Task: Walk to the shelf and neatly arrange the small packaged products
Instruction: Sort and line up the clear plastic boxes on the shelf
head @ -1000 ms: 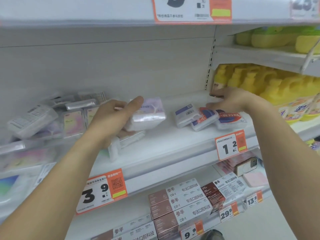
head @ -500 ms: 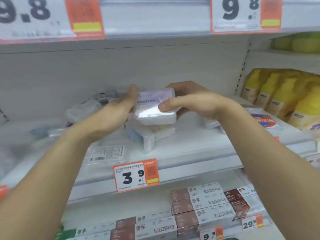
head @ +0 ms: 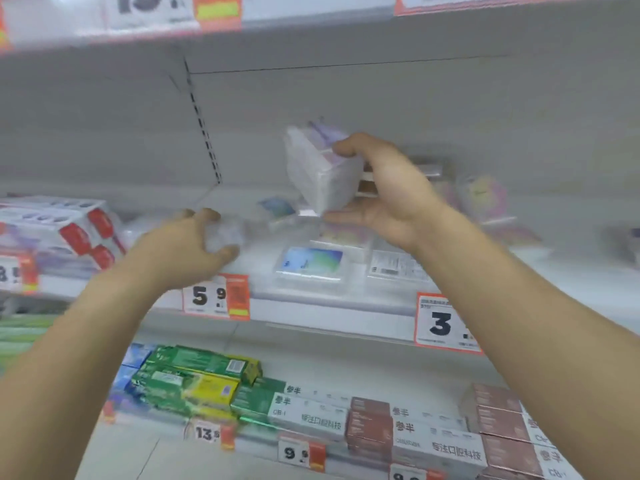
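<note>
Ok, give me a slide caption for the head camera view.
Right hand lifts a clear plastic packet above the shelf; left hand grips another.

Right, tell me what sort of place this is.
Most likely a shop aisle, probably a supermarket or drugstore. Orange price tags line the shelf edge, boxed goods fill the tier below, and the right hand holds a small clear pack.

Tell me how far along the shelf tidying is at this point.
Early to midway. Done: the person is at the shelf. In hand: the right hand holds a white box tilted above it; the left hand grips a small clear pack. Left: the flat packs below lie scattered, unaligned.
</note>
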The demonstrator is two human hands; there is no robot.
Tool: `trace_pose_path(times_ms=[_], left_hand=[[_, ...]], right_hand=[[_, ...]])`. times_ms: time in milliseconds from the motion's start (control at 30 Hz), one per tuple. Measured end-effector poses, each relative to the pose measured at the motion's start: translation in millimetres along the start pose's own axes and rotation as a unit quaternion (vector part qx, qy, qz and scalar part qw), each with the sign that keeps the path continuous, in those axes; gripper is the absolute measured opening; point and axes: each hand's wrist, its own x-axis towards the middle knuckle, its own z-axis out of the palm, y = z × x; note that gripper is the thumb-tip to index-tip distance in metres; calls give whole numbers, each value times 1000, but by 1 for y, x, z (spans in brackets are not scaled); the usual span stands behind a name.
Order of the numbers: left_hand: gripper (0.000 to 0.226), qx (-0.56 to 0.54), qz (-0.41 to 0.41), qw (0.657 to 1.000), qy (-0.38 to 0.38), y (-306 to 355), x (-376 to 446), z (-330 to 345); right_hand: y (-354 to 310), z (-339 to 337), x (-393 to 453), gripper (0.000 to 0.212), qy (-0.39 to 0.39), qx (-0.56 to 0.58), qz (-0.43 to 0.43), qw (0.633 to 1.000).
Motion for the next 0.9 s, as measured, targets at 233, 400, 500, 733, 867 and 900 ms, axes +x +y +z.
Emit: trace_pose_path(times_ms=[233, 400, 500, 733, 867, 900], left_hand=[[88, -35, 69, 996, 51, -42, 5, 6], [102, -90, 50, 993, 50, -51, 14, 8], [127, -105, 23, 994, 12, -55, 20, 6], [124, -40, 12, 999, -1, -39, 30, 0], [95, -166, 49, 982, 79, 1, 37, -7], [84, -203, 62, 973, 85, 14, 41, -8]], right_hand=[[25, 82, 73, 40, 72, -135, -70, 986], [53, 116, 124, 30, 72, -296, -155, 940], [63, 125, 135, 41, -24, -333, -56, 941], [47, 87, 109, 17, -110, -421, -157, 887], [18, 21, 105, 18, 60, -536, -275, 796], [9, 1, 108, 23, 95, -575, -248, 774]])
